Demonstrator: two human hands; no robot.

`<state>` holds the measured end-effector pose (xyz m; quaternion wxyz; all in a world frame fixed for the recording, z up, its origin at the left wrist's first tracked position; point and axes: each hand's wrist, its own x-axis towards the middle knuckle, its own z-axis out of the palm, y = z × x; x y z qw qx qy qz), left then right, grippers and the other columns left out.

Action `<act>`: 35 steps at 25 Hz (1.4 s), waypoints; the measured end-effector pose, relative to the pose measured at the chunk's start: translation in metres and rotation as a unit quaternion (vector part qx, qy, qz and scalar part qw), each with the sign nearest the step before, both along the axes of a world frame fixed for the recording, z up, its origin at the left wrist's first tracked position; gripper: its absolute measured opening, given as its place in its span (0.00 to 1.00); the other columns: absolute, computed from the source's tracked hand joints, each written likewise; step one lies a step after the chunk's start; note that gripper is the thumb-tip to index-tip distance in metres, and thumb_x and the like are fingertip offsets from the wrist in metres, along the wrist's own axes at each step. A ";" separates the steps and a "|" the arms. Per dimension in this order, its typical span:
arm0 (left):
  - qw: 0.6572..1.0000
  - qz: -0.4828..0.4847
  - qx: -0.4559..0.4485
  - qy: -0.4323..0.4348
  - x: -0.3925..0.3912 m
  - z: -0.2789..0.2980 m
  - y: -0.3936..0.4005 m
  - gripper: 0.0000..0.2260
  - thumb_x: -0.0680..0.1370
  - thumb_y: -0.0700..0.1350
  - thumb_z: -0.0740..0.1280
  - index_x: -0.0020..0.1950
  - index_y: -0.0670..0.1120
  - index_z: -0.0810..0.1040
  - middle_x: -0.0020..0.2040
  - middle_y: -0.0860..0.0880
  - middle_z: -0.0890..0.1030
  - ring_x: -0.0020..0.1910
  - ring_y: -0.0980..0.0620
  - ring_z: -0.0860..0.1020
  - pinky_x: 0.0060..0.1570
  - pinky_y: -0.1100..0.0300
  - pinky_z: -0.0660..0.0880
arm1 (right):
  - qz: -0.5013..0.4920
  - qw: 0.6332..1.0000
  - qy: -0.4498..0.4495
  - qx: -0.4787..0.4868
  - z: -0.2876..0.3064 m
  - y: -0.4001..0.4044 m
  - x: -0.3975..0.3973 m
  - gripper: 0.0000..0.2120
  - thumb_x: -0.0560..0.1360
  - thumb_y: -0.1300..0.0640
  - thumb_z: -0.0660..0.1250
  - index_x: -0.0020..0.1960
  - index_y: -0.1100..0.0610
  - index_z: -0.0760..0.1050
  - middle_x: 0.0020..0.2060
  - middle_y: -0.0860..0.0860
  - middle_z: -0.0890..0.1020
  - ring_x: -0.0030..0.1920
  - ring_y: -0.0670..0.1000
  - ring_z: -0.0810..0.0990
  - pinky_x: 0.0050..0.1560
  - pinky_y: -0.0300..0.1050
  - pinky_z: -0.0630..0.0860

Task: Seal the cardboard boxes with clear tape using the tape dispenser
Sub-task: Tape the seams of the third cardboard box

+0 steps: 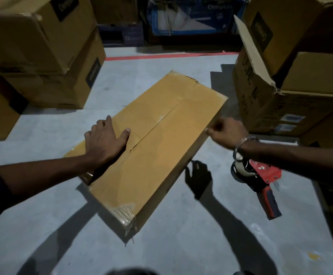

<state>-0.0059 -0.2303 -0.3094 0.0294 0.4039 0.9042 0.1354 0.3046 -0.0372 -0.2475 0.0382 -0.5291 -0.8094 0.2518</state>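
Blurring right hand (226,132) hides its grip at box (151,147) edge.

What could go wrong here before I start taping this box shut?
The centre seam still gapes near the left hand, so tape could bridge a gap. The tape dispenser lies on the floor under the right forearm, easy to knock. The right hand at the box edge may shift it.

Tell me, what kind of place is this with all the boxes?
Probably a warehouse or stockroom. Stacked cardboard boxes stand all around, a red line is marked across the bare concrete floor, and a tape dispenser lies beside the long box being sealed.
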 end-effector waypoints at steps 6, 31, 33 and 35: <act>0.997 0.004 -0.019 -0.075 0.003 0.019 0.041 0.43 0.77 0.75 0.61 0.78 0.42 0.65 0.73 0.38 0.72 0.71 0.35 0.71 0.68 0.36 0.67 | -0.094 0.970 0.108 -0.198 -0.024 0.019 -0.027 0.37 0.70 0.32 0.73 0.68 0.54 0.70 0.61 0.54 0.79 0.56 0.57 0.82 0.42 0.58 0.86; 0.871 -0.489 0.043 -0.024 0.184 0.046 0.121 0.28 0.79 0.61 0.69 0.75 0.52 0.71 0.73 0.49 0.74 0.75 0.48 0.66 0.70 0.47 0.66 | -0.345 0.935 0.077 -0.037 -0.082 0.077 0.157 0.13 0.58 0.49 0.62 0.39 0.55 0.74 0.36 0.52 0.74 0.44 0.59 0.80 0.37 0.40 0.64; 0.844 -0.535 0.037 -0.003 0.204 0.030 0.134 0.25 0.81 0.63 0.64 0.74 0.52 0.73 0.74 0.50 0.74 0.78 0.49 0.64 0.75 0.48 0.63 | -0.400 0.909 0.033 -0.111 -0.089 0.048 0.195 0.14 0.58 0.47 0.65 0.35 0.58 0.71 0.35 0.55 0.76 0.40 0.56 0.80 0.33 0.38 0.65; 0.825 -0.563 0.027 0.024 0.211 0.016 0.147 0.24 0.84 0.64 0.57 0.71 0.52 0.77 0.72 0.52 0.77 0.79 0.51 0.64 0.79 0.48 0.59 | -0.340 0.904 -0.039 -0.255 -0.106 0.023 0.215 0.14 0.63 0.52 0.76 0.36 0.61 0.78 0.38 0.61 0.83 0.36 0.55 0.80 0.36 0.41 0.73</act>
